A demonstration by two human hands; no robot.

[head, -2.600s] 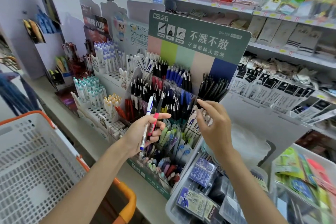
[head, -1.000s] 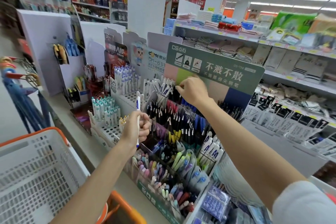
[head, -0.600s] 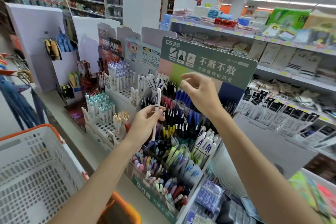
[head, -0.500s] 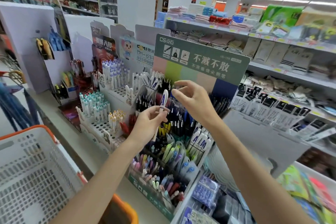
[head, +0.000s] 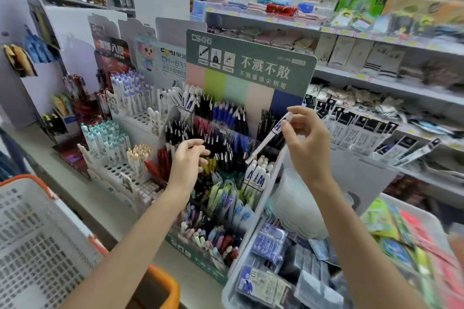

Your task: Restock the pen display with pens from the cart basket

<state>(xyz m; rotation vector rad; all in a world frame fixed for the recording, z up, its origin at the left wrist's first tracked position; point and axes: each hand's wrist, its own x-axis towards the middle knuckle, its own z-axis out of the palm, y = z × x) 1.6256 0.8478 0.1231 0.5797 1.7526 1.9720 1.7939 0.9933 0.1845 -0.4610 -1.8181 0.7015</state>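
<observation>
A white pen (head: 263,143) is pinched by the right hand (head: 307,148) over the right edge of the pen display (head: 251,68); the left hand (head: 185,160), formerly holding it, hangs relaxed and empty.

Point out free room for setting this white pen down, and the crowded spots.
Free: empty holes in the white tray before the teal-capped pens; bare counter strip between basket and tray. Crowded: the green display, its black and blue pen rows.

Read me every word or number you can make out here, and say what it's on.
"DS点石" and "不溅不散": green header card.
"COMI 泉米", "DM-63" (cut off): cartoon card.
"M": white pens in the display.
Unreadable blue mark: white pen in right hand.
Too blurred: red card, shelf price tags.
</observation>
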